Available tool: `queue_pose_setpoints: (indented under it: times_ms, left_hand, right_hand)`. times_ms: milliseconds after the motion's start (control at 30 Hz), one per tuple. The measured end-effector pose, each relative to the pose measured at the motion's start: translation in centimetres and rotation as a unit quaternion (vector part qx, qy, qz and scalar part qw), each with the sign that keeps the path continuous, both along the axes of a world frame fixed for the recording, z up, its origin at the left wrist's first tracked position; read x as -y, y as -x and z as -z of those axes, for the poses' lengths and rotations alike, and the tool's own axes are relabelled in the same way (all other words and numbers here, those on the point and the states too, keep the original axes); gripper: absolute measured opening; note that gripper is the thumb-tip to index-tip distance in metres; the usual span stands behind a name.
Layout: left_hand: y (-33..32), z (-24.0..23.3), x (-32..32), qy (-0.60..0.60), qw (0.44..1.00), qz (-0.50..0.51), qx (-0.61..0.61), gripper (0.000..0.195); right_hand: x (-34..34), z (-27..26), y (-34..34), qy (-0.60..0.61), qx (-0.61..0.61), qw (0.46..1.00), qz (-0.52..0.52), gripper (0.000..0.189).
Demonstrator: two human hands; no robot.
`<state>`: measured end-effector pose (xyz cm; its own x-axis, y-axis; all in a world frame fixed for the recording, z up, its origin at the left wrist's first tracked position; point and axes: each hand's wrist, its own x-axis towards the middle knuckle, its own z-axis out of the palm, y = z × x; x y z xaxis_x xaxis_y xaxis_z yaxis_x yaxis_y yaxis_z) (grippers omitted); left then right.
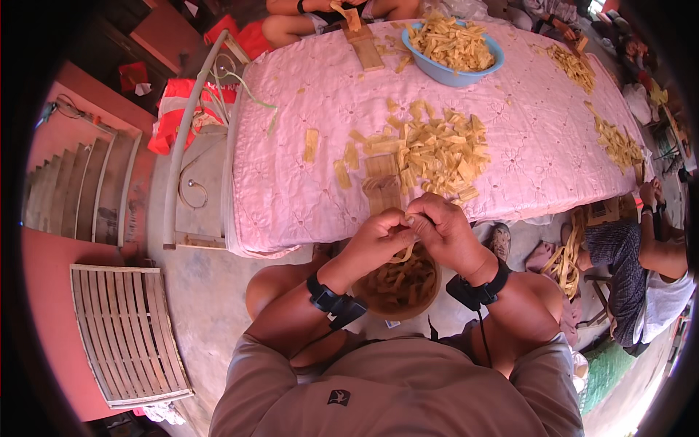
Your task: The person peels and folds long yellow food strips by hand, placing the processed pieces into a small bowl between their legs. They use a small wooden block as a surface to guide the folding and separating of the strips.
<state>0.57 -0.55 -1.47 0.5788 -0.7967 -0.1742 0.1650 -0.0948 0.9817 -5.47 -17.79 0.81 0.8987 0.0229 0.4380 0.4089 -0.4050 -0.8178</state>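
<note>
My left hand (379, 240) and my right hand (445, 232) meet at the fingertips near the table's front edge. Pinched between them is a thin yellowish strip (403, 255), which looks like dried plant fibre; its tail hangs down and the fingers hide most of the rest. Below the hands, a round tub (396, 314) between my knees holds more of these strips. Just beyond my fingers, a wooden block (382, 188) lies on the pink quilted tablecloth (289, 202). Right of the block spreads a loose pile of short flat yellowish pieces (442, 147).
A blue basin (452, 78) heaped with pieces stands at the far side. Another person's hands work at a second wooden board (365, 49). More people sit at the right, near smaller piles (617, 142). A metal-framed rail (188, 136) borders the table's left end.
</note>
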Motion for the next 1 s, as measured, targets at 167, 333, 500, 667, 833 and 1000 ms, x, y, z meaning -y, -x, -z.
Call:
queue_pose_setpoints:
  times_ms: [167, 333, 500, 667, 833, 1000]
  left_hand:
    - [0.3, -1.3, 0.5, 0.086, 0.990, -0.089, -0.068, 0.013]
    - [-0.5, -1.3, 0.3, 0.195, 0.963, -0.148, -0.116, 0.010]
    - [-1.3, -1.2, -1.1, 0.180, 0.964, -0.161, -0.108, 0.011]
    - [-2.1, -2.1, -1.7, 0.015, 0.981, -0.091, 0.170, 0.014]
    - [-0.8, -3.0, -1.0, -0.060, 0.973, -0.030, 0.221, 0.021]
    - [-1.1, -3.5, -1.3, -0.121, 0.966, -0.020, 0.229, 0.023]
  right_hand:
    - [-0.4, 0.2, 0.0, -0.096, -0.056, 0.994, 0.020, 0.011]
    - [-0.5, 2.3, 0.3, -0.227, -0.209, 0.950, -0.054, 0.016]
    - [0.6, 0.1, 1.0, -0.238, -0.319, 0.914, -0.083, 0.022]
    - [1.2, -0.1, 0.8, -0.220, -0.378, 0.893, -0.103, 0.025]
    - [-0.1, 0.1, 0.9, -0.228, -0.421, 0.865, -0.148, 0.026]
    - [-0.4, 0.8, 0.8, -0.228, -0.443, 0.855, -0.144, 0.030]
